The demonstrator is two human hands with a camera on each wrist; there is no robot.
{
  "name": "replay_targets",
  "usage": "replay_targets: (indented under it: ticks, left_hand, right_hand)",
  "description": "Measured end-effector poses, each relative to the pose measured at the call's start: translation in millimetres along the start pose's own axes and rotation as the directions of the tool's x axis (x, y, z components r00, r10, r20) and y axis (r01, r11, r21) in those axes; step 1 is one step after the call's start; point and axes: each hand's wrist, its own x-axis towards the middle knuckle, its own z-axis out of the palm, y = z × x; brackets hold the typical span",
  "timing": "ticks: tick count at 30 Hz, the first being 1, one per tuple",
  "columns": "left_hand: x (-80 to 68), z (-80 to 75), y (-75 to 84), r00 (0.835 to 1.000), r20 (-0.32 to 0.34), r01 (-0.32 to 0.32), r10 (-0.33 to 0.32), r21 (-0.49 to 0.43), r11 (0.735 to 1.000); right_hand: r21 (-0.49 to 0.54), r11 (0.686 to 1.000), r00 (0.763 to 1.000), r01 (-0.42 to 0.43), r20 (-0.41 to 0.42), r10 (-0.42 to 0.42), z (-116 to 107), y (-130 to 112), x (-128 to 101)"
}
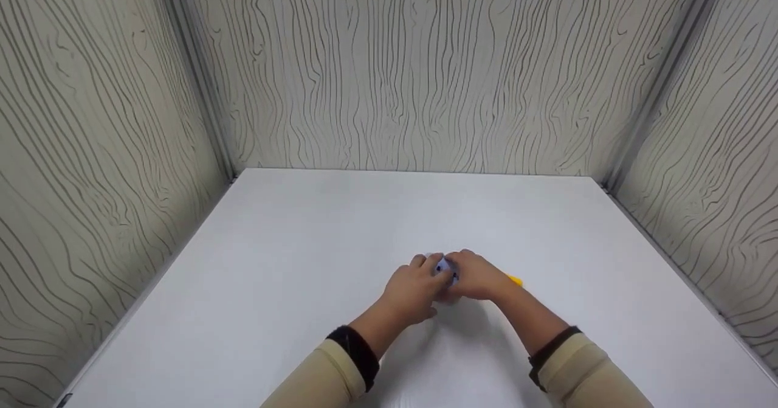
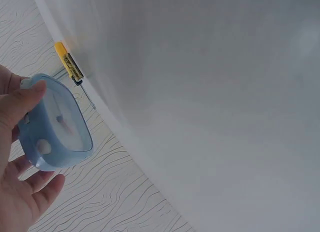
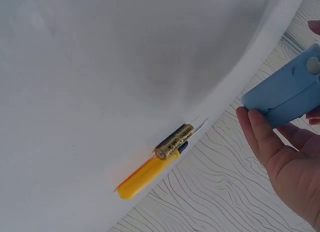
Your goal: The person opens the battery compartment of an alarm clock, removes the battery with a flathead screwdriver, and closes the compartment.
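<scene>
On the left, the left hand point(image 1: 411, 291) curls round a small blue alarm clock point(image 2: 57, 123), thumb on its upper rim and fingers under its lower edge, so the pale face with its hands shows toward the left wrist camera. The clock is held just above the white table point(image 1: 304, 262), near the middle, caught between both hands, which looks like a way to steady it while its back is worked on. The right hand point(image 1: 480, 277) clasps the clock's other side, fingertips point(image 3: 257, 129) pressed against the blue back panel, where a round knob shows. Just right of the hands, a yellow-handled screwdriver point(image 3: 145, 176) lies flat on the table with a battery point(image 3: 173, 141) touching it alongside, both near enough to pick up
</scene>
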Motion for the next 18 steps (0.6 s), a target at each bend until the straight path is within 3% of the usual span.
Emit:
replay_targets:
  ticks: [9, 14, 18]
  left_hand:
    - [3.8, 4.0, -4.5, 0.994, -0.098, -0.037, 0.038, 0.007, 0.999]
    - [4.5, 3.9, -4.9, 0.996, -0.087, -0.036, 0.034, -0.018, 0.999]
    - [5.1, 2.9, -4.9, 0.998, -0.069, -0.01, 0.007, -0.047, 0.999]
  right_hand:
    - [0.12, 0.987, 0.993, -0.111, 0.049, 0.106, -1.5, -2.2, -3.5]
    - [0.145, 0.98, 0.989, -0.139, 0.068, 0.131, -1.1, -2.4, -4.4]
    - [0.169, 0.979, 0.992, -0.112, 0.068, 0.102, -3.2, -1.3, -3.1]
